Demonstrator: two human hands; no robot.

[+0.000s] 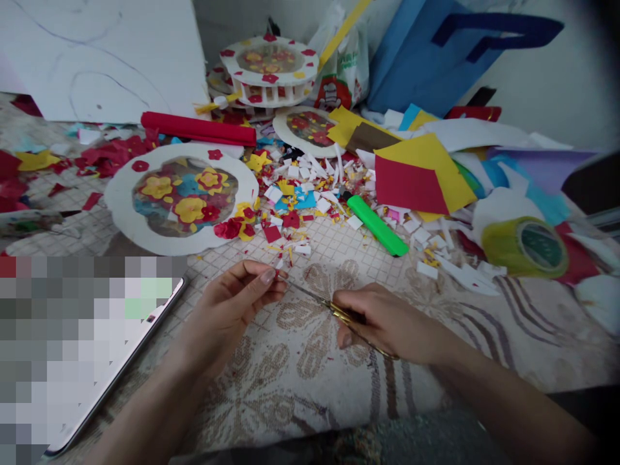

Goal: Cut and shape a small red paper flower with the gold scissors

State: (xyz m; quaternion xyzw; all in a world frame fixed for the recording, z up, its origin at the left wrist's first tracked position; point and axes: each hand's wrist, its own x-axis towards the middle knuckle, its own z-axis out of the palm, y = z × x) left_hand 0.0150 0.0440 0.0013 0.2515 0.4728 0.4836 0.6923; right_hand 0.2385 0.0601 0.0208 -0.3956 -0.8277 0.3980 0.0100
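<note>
In the lower middle, my left hand (239, 294) is closed in a pinch, with a tiny piece of red paper (279, 274) showing at its fingertips. My right hand (387, 316) is wrapped round a pair of gold-handled scissors (334, 307). Their thin blades point left and reach the pinched fingers; whether they are parted I cannot tell. Beyond my hands lies a white scalloped frame (119, 210) with yellow, red and blue paper flowers (190, 210) on its see-through centre. A green box cutter (378, 226) rests on the scraps to the right.
Paper scraps (310, 171) cover the patterned tablecloth (310, 361). A large device (111, 387) with a blurred screen lies at left. Behind are a red roll (198, 129), a decorated white round structure (271, 68) and a blue bag (411, 64). Yellow tape (504, 248) sits right.
</note>
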